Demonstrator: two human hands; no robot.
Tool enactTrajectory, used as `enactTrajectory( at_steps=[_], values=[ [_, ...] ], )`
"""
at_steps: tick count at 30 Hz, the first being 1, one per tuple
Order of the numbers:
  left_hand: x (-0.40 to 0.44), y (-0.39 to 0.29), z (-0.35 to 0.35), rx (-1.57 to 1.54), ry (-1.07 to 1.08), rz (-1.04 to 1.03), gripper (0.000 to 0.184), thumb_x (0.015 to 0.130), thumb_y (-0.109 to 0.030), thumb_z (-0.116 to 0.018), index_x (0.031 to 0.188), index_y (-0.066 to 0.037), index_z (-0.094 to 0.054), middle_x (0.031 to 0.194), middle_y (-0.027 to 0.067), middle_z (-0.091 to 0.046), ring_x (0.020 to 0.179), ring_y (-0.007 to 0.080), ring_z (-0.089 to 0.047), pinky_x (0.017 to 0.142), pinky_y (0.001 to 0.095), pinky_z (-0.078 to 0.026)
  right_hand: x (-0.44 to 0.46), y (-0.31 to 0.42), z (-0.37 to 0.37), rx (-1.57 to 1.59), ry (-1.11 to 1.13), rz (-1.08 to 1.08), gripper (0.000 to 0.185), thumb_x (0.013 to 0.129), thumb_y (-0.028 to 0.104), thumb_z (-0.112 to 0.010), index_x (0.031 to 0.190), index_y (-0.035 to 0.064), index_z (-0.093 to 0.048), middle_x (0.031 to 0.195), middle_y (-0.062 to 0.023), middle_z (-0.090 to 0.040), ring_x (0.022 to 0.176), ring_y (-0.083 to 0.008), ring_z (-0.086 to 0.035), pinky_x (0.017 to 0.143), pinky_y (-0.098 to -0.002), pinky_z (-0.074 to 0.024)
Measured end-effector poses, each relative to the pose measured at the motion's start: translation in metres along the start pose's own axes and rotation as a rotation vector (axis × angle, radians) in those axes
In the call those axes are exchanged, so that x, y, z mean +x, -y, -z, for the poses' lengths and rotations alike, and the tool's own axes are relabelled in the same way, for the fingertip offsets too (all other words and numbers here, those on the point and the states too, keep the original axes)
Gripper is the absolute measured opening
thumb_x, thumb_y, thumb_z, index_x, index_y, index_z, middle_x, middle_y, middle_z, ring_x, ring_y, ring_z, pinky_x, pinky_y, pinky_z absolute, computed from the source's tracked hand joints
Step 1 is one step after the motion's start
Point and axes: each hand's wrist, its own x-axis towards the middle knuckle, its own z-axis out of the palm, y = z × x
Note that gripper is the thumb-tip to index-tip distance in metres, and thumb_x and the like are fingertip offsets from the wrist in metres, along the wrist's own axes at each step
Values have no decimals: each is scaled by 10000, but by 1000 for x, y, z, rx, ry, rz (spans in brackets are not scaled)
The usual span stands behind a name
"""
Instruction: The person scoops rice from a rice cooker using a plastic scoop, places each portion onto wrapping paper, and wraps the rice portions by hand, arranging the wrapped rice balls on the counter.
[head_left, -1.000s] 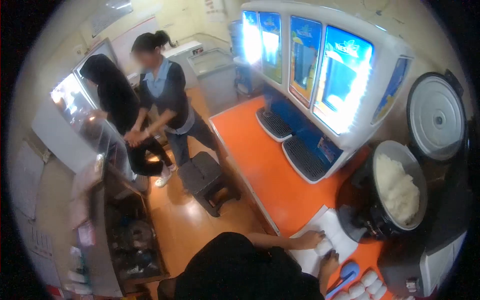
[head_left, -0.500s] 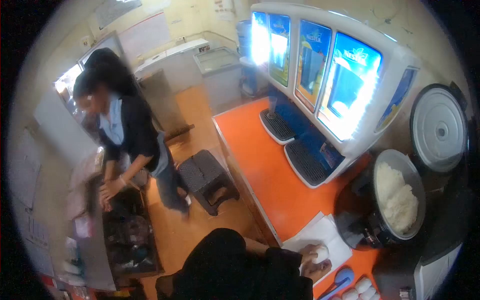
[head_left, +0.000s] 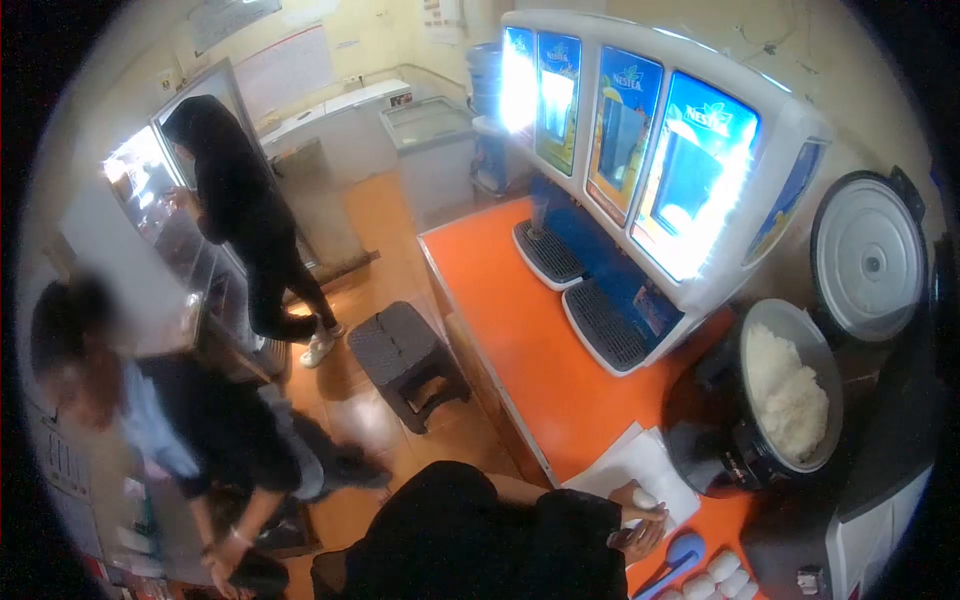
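Note:
My left hand [head_left: 627, 496] and my right hand [head_left: 638, 540] are close together above white paper sheets [head_left: 655, 462] on the orange counter. Both are closed around a small white rice packet [head_left: 645, 498], of which only a part shows between the fingers. Just below my hands lies a blue rice paddle [head_left: 684, 552]. Several similar white packets [head_left: 727, 568] sit beside it near the bottom edge. To the right stands an uncovered black rice cooker [head_left: 710, 415] holding white cooked rice [head_left: 785, 395].
The cooker's round lid [head_left: 868, 255] is raised behind it. A lit drink dispenser [head_left: 640, 150] with drip trays [head_left: 605, 325] occupies the counter's back. A dark stool [head_left: 405, 360] stands on the floor. One person [head_left: 240, 210] faces a lit fridge; another [head_left: 200, 430] bends over at the left.
My hands have closed further over the white packet, covering more of it. The person at left has moved nearer and lower, revealing the second person by the fridge.

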Motion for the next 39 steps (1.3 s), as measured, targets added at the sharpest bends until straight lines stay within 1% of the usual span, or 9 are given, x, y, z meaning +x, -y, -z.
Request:
enactTrajectory(
  at_steps=[4, 8, 14, 17, 18, 22, 30, 36, 39],
  values=[
    [-12, -24, 7, -110, 46, 59, 672, 672, -542, -778, 1022, 13, -633, 1007, 170, -675, 981, 277, -632, 864, 372, -484, 2, 4, 4, 17, 17, -7, 576, 705, -55, -418, 1264, -47, -554, 1152, -226, -585, 1097, -270, -551, 950, -336, -408],
    [19, 27, -36, 100, 12, -424, 480, 765, -383, -725, 1039, -1, -630, 955, 147, -668, 942, 248, -629, 837, 372, -488, -2, 12, 16, 101, 47, -54, 594, 705, -66, -396, 1277, -36, -553, 1169, -230, -596, 1127, -261, -556, 971, -324, -404],
    [-3, 7, -18, 138, 204, -348, 422, 814, -361, -660, 1070, -28, -618, 1002, 140, -628, 1007, 256, -566, 898, 386, -421, -5, 44, 39, 277, 62, -209, 623, 705, -84, -362, 1295, -19, -553, 1194, -236, -613, 1172, -247, -563, 1003, -306, -397],
    [-13, 5, -17, 111, 269, -322, 395, 839, -350, -627, 1085, -41, -612, 1026, 137, -608, 1039, 259, -534, 928, 393, -388, -14, 18, 41, 384, -22, -295, 494, 837, 164, -421, 1277, 16, -591, 827, -27, -555, 696, -105, -432, 634, -237, -376],
    [-14, 7, -19, 100, 280, -309, 386, 847, -346, -616, 1090, -45, -609, 1033, 136, -602, 1049, 261, -524, 938, 395, -376, -15, 19, 37, 820, -69, -423, 468, 911, 286, -453, 1280, 29, -581, 924, 25, -568, 759, -78, -467, 700, -228, -388],
    [-21, 6, -38, 44, 273, -249, 354, 880, -331, -572, 1110, -63, -601, 1065, 131, -575, 1092, 265, -482, 979, 404, -332, -12, 50, 51, 543, -254, -583, 430, 897, 272, -633, 1206, -16, -556, 976, -94, -641, 867, -180, -606, 763, -304, -483],
    [-35, 2, -101, 135, 70, -178, 305, 946, -301, -485, 1151, -99, -584, 1127, 122, -522, 1178, 275, -398, 1060, 423, -243, -22, -17, 123, 1405, -524, -723, 412, 905, 253, -654, 1226, 18, -547, 1143, -110, -628, 985, -225, -639, 837, -387, -541],
    [-13, -8, -38, 394, 354, -567, 296, 814, -172, -657, 1096, -134, -579, 1196, 151, -448, 1168, 320, -387, 999, 436, -292, -4, -99, 291, 921, -970, -517, 386, 889, 302, -665, 1147, 28, -580, 1087, -94, -631, 944, -217, -634, 811, -339, -527],
    [-2, 3, -17, 643, 283, -711, 313, 786, -117, -646, 1090, -139, -577, 1182, 156, -422, 1152, 335, -385, 978, 465, -278, 18, -156, 350, 254, -1167, -824, 607, 711, 417, -798, 1118, 26, -574, 1057, -157, -645, 980, -277, -637, 799, -390, -530]
  ],
)
